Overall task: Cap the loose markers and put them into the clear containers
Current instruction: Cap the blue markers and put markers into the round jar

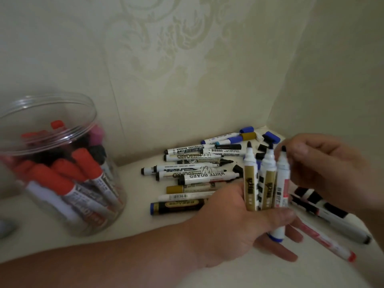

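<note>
My left hand (245, 221) grips three uncapped markers (267, 179) upright in a bunch, black tips up. My right hand (324, 163) is just right of them, its fingers curled at the tip of the rightmost marker; whether it pinches a cap is hidden. A pile of loose markers (195, 171) lies on the cream surface behind my left hand, some capped, some bare. Loose black caps (262, 148) and blue caps (272, 137) lie near the corner. A clear round container (47, 121) stands at the left, holding several red-capped and black-capped markers.
Patterned walls meet in a corner right behind the pile. More markers (324, 213) lie under my right forearm, and a red-tipped marker (330, 244) lies at the lower right. The cream surface (145, 221) runs from the container to the pile.
</note>
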Action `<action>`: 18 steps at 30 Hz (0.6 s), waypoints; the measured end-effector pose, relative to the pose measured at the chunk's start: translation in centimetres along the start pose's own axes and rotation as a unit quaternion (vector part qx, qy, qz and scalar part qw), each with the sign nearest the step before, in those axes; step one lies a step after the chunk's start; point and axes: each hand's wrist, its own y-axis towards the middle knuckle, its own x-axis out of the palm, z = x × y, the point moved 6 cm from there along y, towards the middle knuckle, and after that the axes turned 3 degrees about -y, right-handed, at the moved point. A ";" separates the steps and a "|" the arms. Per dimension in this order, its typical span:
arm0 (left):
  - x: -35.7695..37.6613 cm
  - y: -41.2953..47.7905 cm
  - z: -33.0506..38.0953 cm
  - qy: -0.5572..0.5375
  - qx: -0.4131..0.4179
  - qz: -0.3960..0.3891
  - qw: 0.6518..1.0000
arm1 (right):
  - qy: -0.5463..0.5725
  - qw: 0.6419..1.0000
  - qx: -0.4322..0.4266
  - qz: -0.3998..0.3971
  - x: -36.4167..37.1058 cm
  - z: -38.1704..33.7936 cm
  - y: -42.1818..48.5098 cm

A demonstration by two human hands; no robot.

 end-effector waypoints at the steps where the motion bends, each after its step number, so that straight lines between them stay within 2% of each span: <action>1: 0.2 -0.2 0.0 0.012 0.003 -0.012 1.000 | 0.002 1.000 -0.006 0.021 -0.4 0.1 0.3; 2: 0.5 -0.3 0.0 0.026 0.004 -0.022 0.999 | -0.025 0.999 -0.022 0.037 -0.5 -0.1 0.8; 4: 0.8 -0.7 0.1 0.058 -0.004 -0.028 0.998 | -0.169 0.984 -0.054 0.010 0.3 0.0 2.8; 5: 0.8 -0.8 0.2 0.075 -0.003 -0.026 0.997 | -0.229 0.971 -0.054 -0.043 1.8 0.2 4.1; 7: 0.4 -0.8 0.2 0.087 0.001 -0.011 0.996 | -0.361 0.921 -0.036 -0.142 4.8 1.4 6.1; 9: 0.2 -0.7 0.1 0.054 0.001 -0.017 0.998 | -0.411 0.880 -0.126 -0.201 7.2 1.2 6.4; 11: 0.5 -0.6 0.0 0.031 0.000 -0.043 0.999 | -0.417 0.869 -0.195 -0.180 8.0 0.8 6.3; 13: 0.5 -0.5 -0.4 0.030 -0.007 -0.059 0.998 | -0.402 0.878 -0.189 -0.182 8.0 1.1 5.9; 18: 0.2 -0.1 -1.1 0.043 -0.017 -0.065 0.997 | -0.457 0.870 -0.158 -0.091 6.7 1.9 6.4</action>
